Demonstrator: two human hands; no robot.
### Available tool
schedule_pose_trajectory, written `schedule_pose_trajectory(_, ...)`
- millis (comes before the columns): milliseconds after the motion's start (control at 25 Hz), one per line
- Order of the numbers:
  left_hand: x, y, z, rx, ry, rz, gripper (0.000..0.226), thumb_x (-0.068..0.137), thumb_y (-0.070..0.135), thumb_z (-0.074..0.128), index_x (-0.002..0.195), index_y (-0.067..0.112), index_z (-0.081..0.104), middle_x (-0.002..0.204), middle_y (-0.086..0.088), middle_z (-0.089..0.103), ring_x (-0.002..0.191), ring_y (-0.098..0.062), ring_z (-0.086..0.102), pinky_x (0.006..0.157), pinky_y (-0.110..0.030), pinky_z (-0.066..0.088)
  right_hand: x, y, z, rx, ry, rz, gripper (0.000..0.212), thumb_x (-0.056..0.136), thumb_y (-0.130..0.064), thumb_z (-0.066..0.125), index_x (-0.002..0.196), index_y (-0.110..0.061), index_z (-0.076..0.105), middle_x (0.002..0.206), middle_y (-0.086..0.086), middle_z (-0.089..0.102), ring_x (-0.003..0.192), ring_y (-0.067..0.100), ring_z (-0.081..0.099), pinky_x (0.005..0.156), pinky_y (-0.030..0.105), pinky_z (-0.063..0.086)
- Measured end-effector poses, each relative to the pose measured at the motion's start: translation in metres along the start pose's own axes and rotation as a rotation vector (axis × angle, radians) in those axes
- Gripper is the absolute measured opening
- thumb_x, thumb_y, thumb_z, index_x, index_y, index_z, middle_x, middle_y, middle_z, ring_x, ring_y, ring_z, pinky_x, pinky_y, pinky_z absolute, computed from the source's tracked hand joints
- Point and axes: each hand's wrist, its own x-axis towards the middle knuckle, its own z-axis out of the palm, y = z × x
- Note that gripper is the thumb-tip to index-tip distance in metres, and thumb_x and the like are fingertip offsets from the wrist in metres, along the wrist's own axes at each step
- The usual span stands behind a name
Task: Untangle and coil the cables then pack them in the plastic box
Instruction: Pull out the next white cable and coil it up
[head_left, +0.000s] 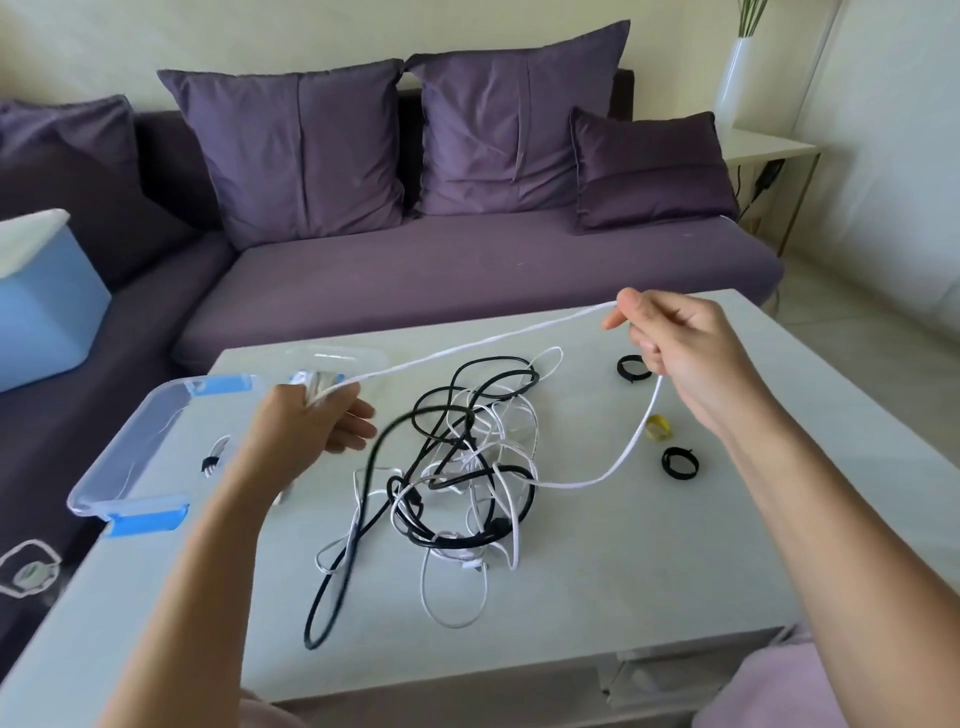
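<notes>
Early going: the left hand (311, 423) is gripping a few white loops (318, 383), and the right hand (675, 345) is pinching that cable (467, 349). The tangle (457, 467) is lying mid-tabletop (675, 571), with the box (111, 467) at its nine o'clock holding one bundle (210, 460).

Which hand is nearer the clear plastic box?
Left. The left hand is beside the plastic box, holding coiled white cable; the right hand pinches that cable across the table, past the tangle.
</notes>
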Motion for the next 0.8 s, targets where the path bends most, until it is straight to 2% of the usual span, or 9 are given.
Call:
schedule_pose_trajectory(80, 0.001, -0.001, -0.009, 0.095, 0.147, 0.051, 0.032, 0.092, 0.024, 0.055, 0.072, 0.001, 0.064, 0.051, -0.003, 0.066, 0.047, -0.019, 0.06, 0.054, -0.025, 0.046, -0.001, -0.001, 0.006, -0.077, -0.022, -0.045, 0.035, 0.089, -0.042, 0.056, 0.076, -0.013, 0.071, 0.057, -0.003, 0.03, 0.055, 0.015, 0.023, 0.049, 0.021, 0.018)
schedule_pose_trajectory(160, -0.007, 0.005, -0.022, 0.075, 0.006, 0.046, 0.04, 0.082, 0.033, 0.06, 0.053, 0.008, 0.049, 0.036, -0.001, 0.043, 0.033, -0.017, 0.038, 0.042, -0.019, 0.034, 0.0, -0.001, 0.01, -0.104, 0.021, -0.063, 0.035, 0.092, -0.039, 0.056, 0.076, -0.012, 0.07, 0.057, -0.002, 0.029, 0.054, 0.013, 0.025, 0.049, 0.018, 0.021)
schedule_pose_trajectory(240, -0.017, 0.01, -0.031, -0.226, -0.482, -0.002, 0.043, 0.078, 0.04, 0.059, 0.048, 0.017, 0.039, 0.039, 0.001, 0.028, 0.032, -0.011, 0.024, 0.035, -0.014, 0.021, 0.003, 0.0, 0.011, -0.098, 0.083, -0.047, 0.035, 0.093, -0.036, 0.056, 0.075, -0.01, 0.068, 0.056, -0.003, 0.028, 0.052, 0.011, 0.025, 0.049, 0.017, 0.021)
schedule_pose_trajectory(320, -0.023, 0.011, -0.032, -0.566, -1.037, -0.056, 0.045, 0.094, 0.041, 0.047, 0.056, 0.017, 0.038, 0.045, 0.005, 0.031, 0.034, -0.004, 0.029, 0.034, -0.013, 0.019, 0.004, 0.003, 0.012, -0.114, 0.12, -0.025, 0.034, 0.093, -0.037, 0.056, 0.076, -0.01, 0.069, 0.053, -0.007, 0.029, 0.051, 0.009, 0.025, 0.048, 0.017, 0.022)
schedule_pose_trajectory(400, -0.024, 0.009, -0.025, -0.889, -1.293, -0.042, 0.053, 0.098, 0.052, 0.032, 0.06, 0.016, 0.038, 0.046, 0.007, 0.029, 0.034, -0.003, 0.027, 0.035, -0.014, 0.018, 0.004, 0.007, 0.016, -0.184, 0.117, -0.019, 0.034, 0.093, -0.036, 0.056, 0.075, -0.011, 0.07, 0.048, -0.012, 0.03, 0.05, 0.007, 0.028, 0.046, 0.017, 0.023)
schedule_pose_trajectory(520, -0.022, 0.02, -0.019, -1.337, -1.095, -0.023, 0.052, 0.097, 0.055, 0.027, 0.07, 0.015, 0.044, 0.046, 0.008, 0.027, 0.034, -0.004, 0.025, 0.039, -0.017, 0.02, 0.0, 0.012, 0.025, -0.391, -0.026, -0.026, 0.031, 0.094, -0.033, 0.055, 0.073, -0.015, 0.07, 0.043, -0.01, 0.034, 0.043, 0.006, 0.029, 0.046, 0.02, 0.023)
schedule_pose_trajectory(640, -0.007, 0.015, -0.024, -1.753, -0.775, -0.099, 0.039, 0.098, 0.034, 0.032, 0.069, 0.012, 0.046, 0.049, 0.003, 0.031, 0.042, 0.0, 0.03, 0.048, -0.017, 0.026, -0.011, 0.008, 0.037, -0.552, -0.255, -0.051, 0.028, 0.094, -0.032, 0.055, 0.073, -0.021, 0.069, 0.047, -0.006, 0.032, 0.043, 0.009, 0.026, 0.046, 0.024, 0.022)
schedule_pose_trajectory(760, 0.007, 0.001, -0.019, -2.003, -0.32, -0.135, 0.047, 0.098, 0.036, 0.039, 0.062, 0.007, 0.046, 0.051, -0.003, 0.038, 0.045, -0.007, 0.036, 0.053, -0.015, 0.029, -0.032, 0.005, 0.061, -0.805, -0.498, -0.152, 0.028, 0.095, -0.037, 0.052, 0.079, -0.021, 0.069, 0.046, -0.005, 0.036, 0.044, 0.011, 0.032, 0.048, 0.025, 0.026)
schedule_pose_trajectory(800, 0.007, 0.001, -0.016, -1.933, -0.127, -0.104, 0.05, 0.097, 0.044, 0.038, 0.063, 0.008, 0.045, 0.051, 0.001, 0.038, 0.045, -0.008, 0.036, 0.052, -0.015, 0.031, -0.041, 0.004, 0.072, -0.897, -0.583, -0.191, 0.03, 0.096, -0.039, 0.049, 0.08, -0.02, 0.066, 0.048, -0.005, 0.038, 0.048, 0.012, 0.037, 0.05, 0.026, 0.028)
